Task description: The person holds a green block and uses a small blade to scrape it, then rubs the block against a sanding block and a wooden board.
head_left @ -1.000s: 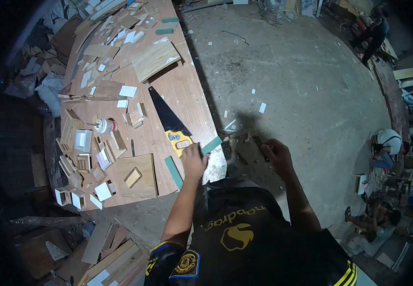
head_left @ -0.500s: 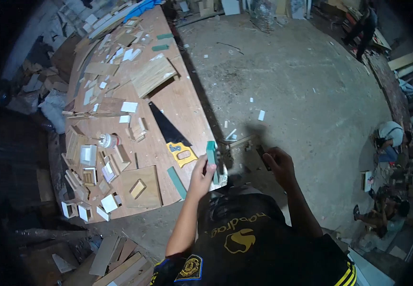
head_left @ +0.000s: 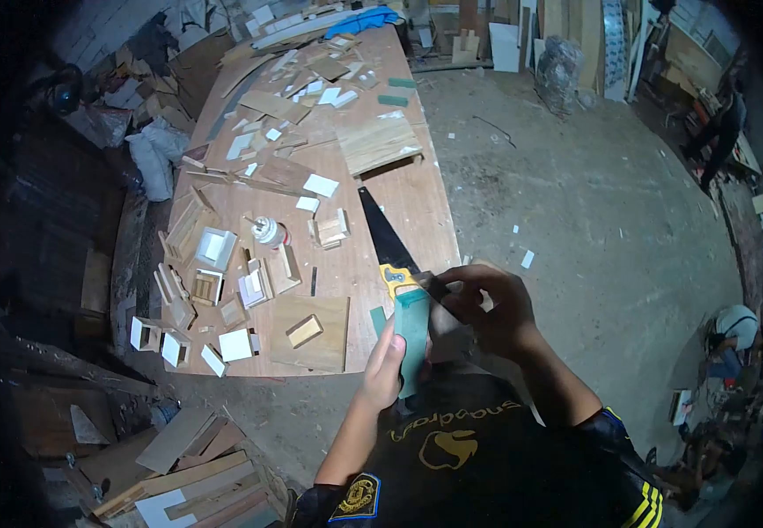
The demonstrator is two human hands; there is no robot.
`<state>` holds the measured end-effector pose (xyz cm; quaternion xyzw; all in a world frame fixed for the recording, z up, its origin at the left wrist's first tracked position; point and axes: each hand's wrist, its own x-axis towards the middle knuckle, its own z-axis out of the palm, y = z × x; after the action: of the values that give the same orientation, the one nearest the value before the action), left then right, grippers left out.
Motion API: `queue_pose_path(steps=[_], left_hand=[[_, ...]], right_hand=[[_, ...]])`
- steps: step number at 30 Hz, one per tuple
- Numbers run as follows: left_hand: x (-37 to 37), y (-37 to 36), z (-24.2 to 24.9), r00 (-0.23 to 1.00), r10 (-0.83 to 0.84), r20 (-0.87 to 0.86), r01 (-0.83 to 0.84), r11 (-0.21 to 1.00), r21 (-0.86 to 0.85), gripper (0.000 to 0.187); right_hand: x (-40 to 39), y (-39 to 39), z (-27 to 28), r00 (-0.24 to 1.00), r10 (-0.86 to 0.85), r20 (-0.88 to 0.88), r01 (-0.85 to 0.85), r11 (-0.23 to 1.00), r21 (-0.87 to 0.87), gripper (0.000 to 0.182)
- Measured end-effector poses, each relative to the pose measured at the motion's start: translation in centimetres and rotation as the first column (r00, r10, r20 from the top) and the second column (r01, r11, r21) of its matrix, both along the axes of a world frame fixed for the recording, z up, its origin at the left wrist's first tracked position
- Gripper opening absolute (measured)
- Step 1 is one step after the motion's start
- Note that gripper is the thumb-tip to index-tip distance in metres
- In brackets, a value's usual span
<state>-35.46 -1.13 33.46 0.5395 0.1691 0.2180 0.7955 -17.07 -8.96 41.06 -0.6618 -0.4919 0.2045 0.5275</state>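
Note:
My left hand point(head_left: 381, 378) is closed around a green block point(head_left: 413, 339), holding it upright at the table's near right edge. My right hand point(head_left: 506, 319) pinches a small dark flat piece point(head_left: 439, 289) close to the block's top end; blur hides its exact kind and whether it touches the block. Just beyond the block lies a handsaw point(head_left: 383, 231) with a black blade and a yellow handle, partly covered by the block and my right hand. Another green strip point(head_left: 379, 319) rests on the table left of my left hand.
The wooden table point(head_left: 439, 220) carries many small wood and white pieces, a glue jar point(head_left: 267, 231), a square board point(head_left: 333, 308) and a raised plywood panel point(head_left: 377, 145). Boards point(head_left: 197, 458) are stacked below it. People point(head_left: 738, 330) are at the right across the concrete floor.
My right hand has come in from the right with the dark piece to the top of the green block. The block now turns its broad face up toward me. The view has shifted.

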Motion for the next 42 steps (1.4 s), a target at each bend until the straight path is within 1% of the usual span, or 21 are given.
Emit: queue_pose_path(steps=[3,8,10,11,13,17,19,20,22,23,25,26,29,31,34,35,37,38,40,41,42], left_hand=[[-1.1,0.6,0.8,0.999,0.042,-0.009,-0.042,0.999,0.009,0.064],[-2.9,2.1,2.3,1.0,0.013,-0.025,-0.013,1.0,-0.001,0.065],[-3.3,2.7,2.7,0.996,0.042,-0.079,-0.049,0.995,-0.088,0.071],[-3.5,3.0,2.6,0.997,0.032,-0.073,-0.038,0.995,-0.089,0.071],[-3.7,3.6,2.2,0.996,0.031,-0.085,-0.038,0.996,-0.085,0.072],[-3.2,4.4,2.2,0.997,0.009,-0.083,-0.019,0.993,-0.118,0.071],[-2.2,4.9,4.3,0.95,-0.054,-0.306,0.025,0.995,-0.098,0.064],[-1.6,5.0,4.7,0.952,-0.068,-0.298,0.041,0.994,-0.098,0.064],[-0.3,4.9,5.3,0.969,-0.082,-0.235,0.064,0.995,-0.081,0.086],[0.1,4.9,5.2,0.97,-0.092,-0.226,0.076,0.994,-0.081,0.086],[0.8,4.8,4.9,0.986,-0.105,-0.127,0.091,0.99,-0.106,0.083],[1.5,4.6,5.2,0.986,-0.117,-0.122,0.105,0.989,-0.107,0.083],[3.1,4.3,6.5,0.991,-0.124,-0.058,0.113,0.98,-0.164,0.08],[3.5,4.8,7.4,0.984,-0.179,-0.016,0.179,0.984,0.013,0.074],[4.6,4.6,8.0,0.978,-0.181,0.102,0.179,0.984,0.025,0.073],[4.8,4.5,7.3,0.977,-0.186,0.103,0.184,0.982,0.028,0.073],[5.2,4.3,4.8,0.979,-0.146,0.139,0.154,0.987,-0.045,0.061],[5.3,4.4,4.3,0.979,-0.147,0.141,0.155,0.987,-0.044,0.061],[5.3,4.5,3.7,0.994,-0.106,-0.031,0.092,0.952,-0.29,0.057],[5.1,4.5,3.7,0.994,-0.104,-0.032,0.09,0.952,-0.291,0.057],[4.8,4.4,3.7,0.992,-0.114,0.046,0.122,0.967,-0.222,0.055]], right_hand=[[-1.8,1.8,0.8,0.997,0.014,0.078,-0.016,1.0,0.025,0.03],[-2.9,4.0,0.6,0.982,-0.022,0.189,0.0,0.993,0.116,0.025],[-3.0,4.8,0.6,0.984,0.051,0.17,-0.099,0.954,0.285,0.016],[-3.0,5.1,0.7,0.984,0.041,0.176,-0.09,0.955,0.283,0.016],[-3.0,5.3,0.8,0.97,0.095,0.224,-0.162,0.939,0.303,0.016],[-3.7,4.9,1.3,0.965,0.02,0.262,-0.081,0.971,0.227,0.017],[-4.1,4.6,1.3,0.978,-0.117,0.171,0.07,0.963,0.261,0.018],[-4.2,4.5,1.2,0.975,-0.132,0.18,0.082,0.962,0.262,0.018],[-4.4,4.4,0.7,0.955,-0.24,0.176,0.195,0.951,0.238,0.018],[-4.4,4.4,0.6,0.95,-0.251,0.185,0.204,0.949,0.24,0.018],[-4.4,4.3,0.5,0.951,-0.31,-0.025,0.307,0.923,0.233,0.018],[-4.2,4.3,0.2,0.946,-0.287,-0.148,0.316,0.92,0.234,0.019],[-4.1,3.7,1.0,0.925,-0.327,-0.193,0.358,0.92,0.16,0.024],[-3.8,3.6,1.0,0.917,-0.32,-0.24,0.366,0.912,0.185,0.025],[-3.5,3.3,0.8,0.903,-0.277,-0.329,0.355,0.913,0.203,0.022],[-3.5,3.3,0.7,0.893,-0.253,-0.373,0.342,0.919,0.195,0.019],[-3.8,3.4,-0.4,0.914,-0.246,-0.324,0.319,0.927,0.198,0.019],[-4.0,3.4,-0.7,0.932,-0.234,-0.276,0.293,0.936,0.197,0.018],[-4.4,3.1,-0.4,0.939,-0.265,-0.22,0.307,0.933,0.187,0.018],[-4.5,3.0,-0.2,0.942,-0.294,-0.164,0.321,0.931,0.176,0.017],[-4.4,3.1,-0.1,0.942,-0.291,-0.165,0.318,0.932,0.175,0.017]])
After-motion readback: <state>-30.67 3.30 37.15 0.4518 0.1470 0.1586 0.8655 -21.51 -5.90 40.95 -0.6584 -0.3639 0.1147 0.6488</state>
